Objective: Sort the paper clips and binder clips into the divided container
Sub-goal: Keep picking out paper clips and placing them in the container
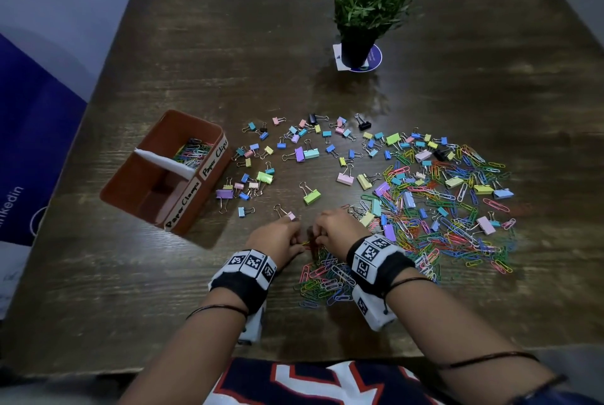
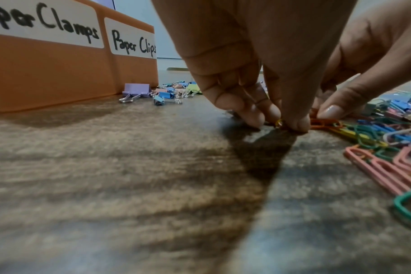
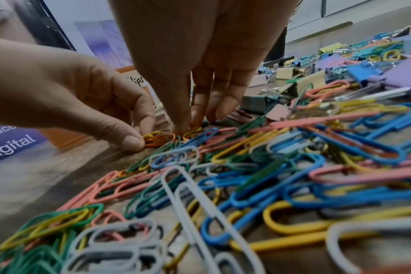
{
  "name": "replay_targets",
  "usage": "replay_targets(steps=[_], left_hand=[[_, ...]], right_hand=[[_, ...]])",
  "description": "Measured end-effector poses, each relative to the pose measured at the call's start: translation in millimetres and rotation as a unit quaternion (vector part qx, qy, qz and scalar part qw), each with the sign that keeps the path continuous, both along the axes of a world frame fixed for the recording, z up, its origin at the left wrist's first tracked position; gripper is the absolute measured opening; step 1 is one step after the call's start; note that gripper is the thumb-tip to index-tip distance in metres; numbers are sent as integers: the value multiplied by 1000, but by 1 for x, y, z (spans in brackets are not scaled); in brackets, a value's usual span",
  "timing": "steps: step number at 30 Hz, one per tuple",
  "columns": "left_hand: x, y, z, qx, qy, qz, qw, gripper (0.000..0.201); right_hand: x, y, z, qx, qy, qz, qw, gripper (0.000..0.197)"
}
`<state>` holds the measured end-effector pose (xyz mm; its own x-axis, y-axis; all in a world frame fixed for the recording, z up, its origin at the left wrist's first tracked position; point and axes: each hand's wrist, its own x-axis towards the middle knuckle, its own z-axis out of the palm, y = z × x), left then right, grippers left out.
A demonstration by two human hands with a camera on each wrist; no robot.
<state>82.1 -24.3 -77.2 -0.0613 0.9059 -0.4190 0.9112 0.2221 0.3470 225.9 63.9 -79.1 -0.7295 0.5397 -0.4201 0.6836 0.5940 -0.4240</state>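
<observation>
To the right of the orange plastic divided box (image 1: 183,126), the left hand (image 1: 277,238) pinches a few orange wire paper clips (image 3: 157,139), seemingly bunching them for boxing; the right hand (image 1: 336,228) sets fingertips on them, though I cannot tell whether it grips.

Behind the left hand (image 1: 277,237) sits a black fabric wristband (image 1: 243,277) ringed with white blocks bearing black-and-white square codes; the right hand (image 1: 336,228) has a matching black wristband (image 1: 380,262). Thin dark cord bracelets (image 1: 215,308) circle both forearms; the navy shirt (image 1: 310,383) shows white and red lettering.
</observation>
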Motion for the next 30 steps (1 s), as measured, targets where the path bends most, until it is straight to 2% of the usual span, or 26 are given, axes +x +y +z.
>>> replay_targets(steps=[5,11,15,20,25,30], left_hand=[[-1,3,-2,-10,-13,9,1000,10],[-8,2,-1,-1,-5,-5,1000,12],[-26,3,6,-1,-6,28,1000,10],[-43,8,26,14,-48,82,995,10],[-67,19,64,145,-77,220,962,8],[-110,22,85,252,-51,374,891,6]], right_hand=[[0,1,-1,-1,-25,2,1000,6],[1,-1,1,1,-18,-2,1000,8],[-2,4,7,1,-16,-20,1000,8],[-13,12,15,-41,-73,-42,996,8],[-25,21,17,-78,-131,-47,987,14],[-25,23,21,-68,-135,-41,988,15]])
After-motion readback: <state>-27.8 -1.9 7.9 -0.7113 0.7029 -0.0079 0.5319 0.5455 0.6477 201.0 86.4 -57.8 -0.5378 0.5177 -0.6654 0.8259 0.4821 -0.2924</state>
